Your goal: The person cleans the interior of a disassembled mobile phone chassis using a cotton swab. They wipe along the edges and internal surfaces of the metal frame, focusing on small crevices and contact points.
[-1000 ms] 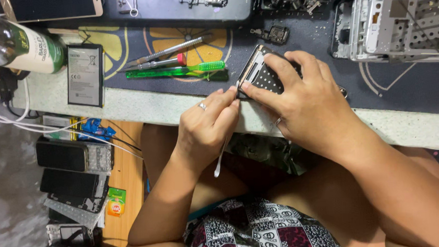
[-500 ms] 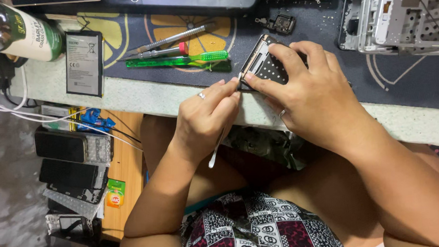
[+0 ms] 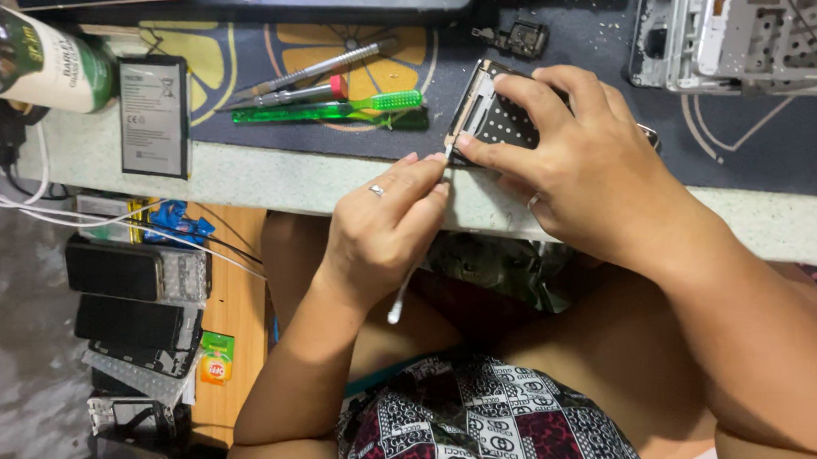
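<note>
**Two hands on one opened phone at the bench edge**

Along the left edge sit one bottle [image 3: 39,67] and one flat battery [image 3: 154,117], with three dark phones [image 3: 116,270] stacked on the shelf below. Next come three tools [image 3: 329,91], one of them green-handled. At the bench's front edge the left hand [image 3: 386,230] pinches one thin white swab [image 3: 409,284], its tip at the opened phone [image 3: 495,115]. Further right, the right hand [image 3: 590,171] clasps that phone with fingers curled over it
</note>
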